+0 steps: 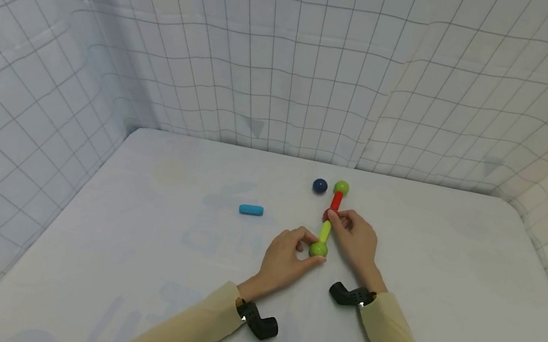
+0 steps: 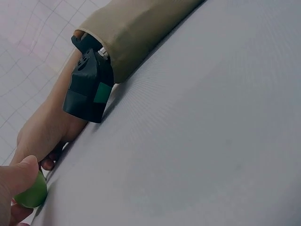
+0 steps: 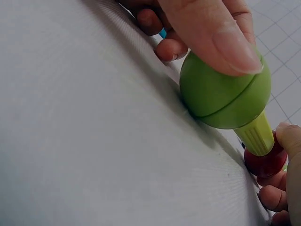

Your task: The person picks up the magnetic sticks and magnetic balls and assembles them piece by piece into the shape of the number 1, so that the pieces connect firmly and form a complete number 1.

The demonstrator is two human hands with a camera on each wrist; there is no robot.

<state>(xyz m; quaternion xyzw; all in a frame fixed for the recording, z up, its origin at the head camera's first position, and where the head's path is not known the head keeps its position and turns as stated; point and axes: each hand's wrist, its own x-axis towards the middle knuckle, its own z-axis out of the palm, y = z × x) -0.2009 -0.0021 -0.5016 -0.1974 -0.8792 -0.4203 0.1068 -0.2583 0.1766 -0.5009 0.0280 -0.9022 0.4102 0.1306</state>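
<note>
A chain of toy balls and rods lies on the white table, running away from me. At its near end my left hand (image 1: 285, 257) pinches a green ball (image 1: 318, 250) between thumb and fingers. A yellow-green rod (image 1: 325, 231) joins that ball to a dark red ball (image 3: 264, 163), which my right hand (image 1: 358, 244) pinches from the right side. Beyond it a red rod (image 1: 336, 201) leads to a second green ball (image 1: 341, 187) at the far end. In the left wrist view the near green ball (image 2: 34, 192) is partly hidden by the thumb.
A dark blue ball (image 1: 319, 186) sits just left of the chain's far end. Farther left lies a blue rod (image 1: 251, 210). White grid-patterned curtains (image 1: 290, 76) stand behind the table (image 1: 158, 236) and on both sides.
</note>
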